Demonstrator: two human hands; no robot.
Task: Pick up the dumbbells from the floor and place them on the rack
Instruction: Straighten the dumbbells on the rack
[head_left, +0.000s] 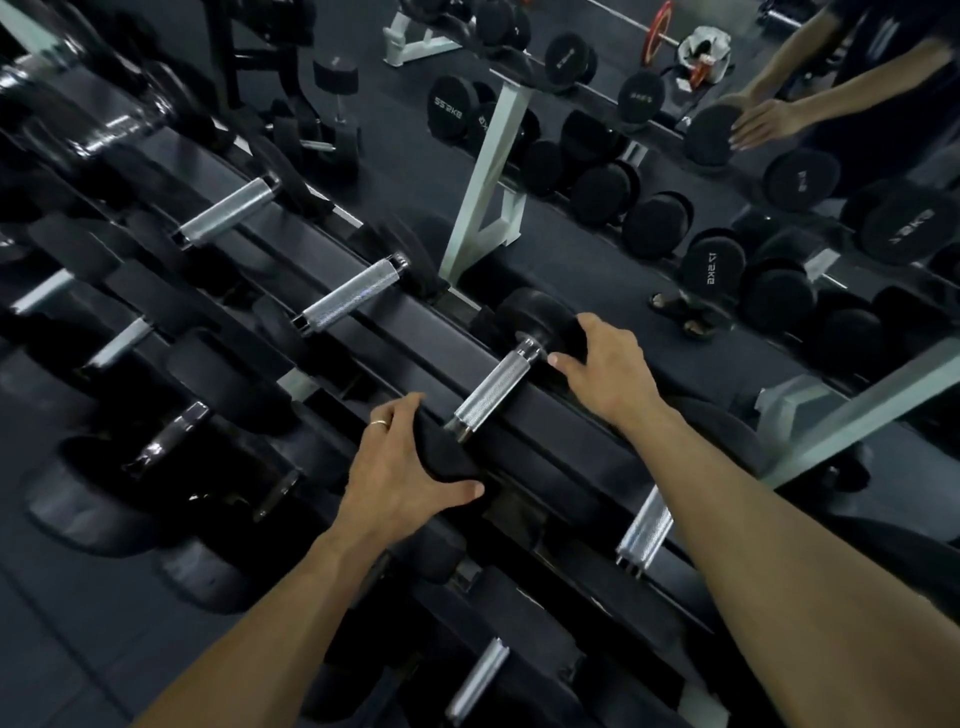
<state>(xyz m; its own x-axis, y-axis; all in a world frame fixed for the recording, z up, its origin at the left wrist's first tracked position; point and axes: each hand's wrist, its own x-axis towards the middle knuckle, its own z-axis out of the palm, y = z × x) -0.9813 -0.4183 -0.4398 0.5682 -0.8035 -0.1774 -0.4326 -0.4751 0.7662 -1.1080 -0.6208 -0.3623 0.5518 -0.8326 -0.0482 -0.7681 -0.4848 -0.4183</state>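
Left hand (402, 475) is cupping the near black head of a dumbbell (491, 391), fingers curled over it, thumb wrapping underneath. Right hand (605, 371) is gripping the far head the same way. The dumbbell is sitting on the top tier of the rack (561, 426), knurled handle bare between both hands. More racked dumbbells are lining up left; a mirror (675, 171) is reflecting them behind.
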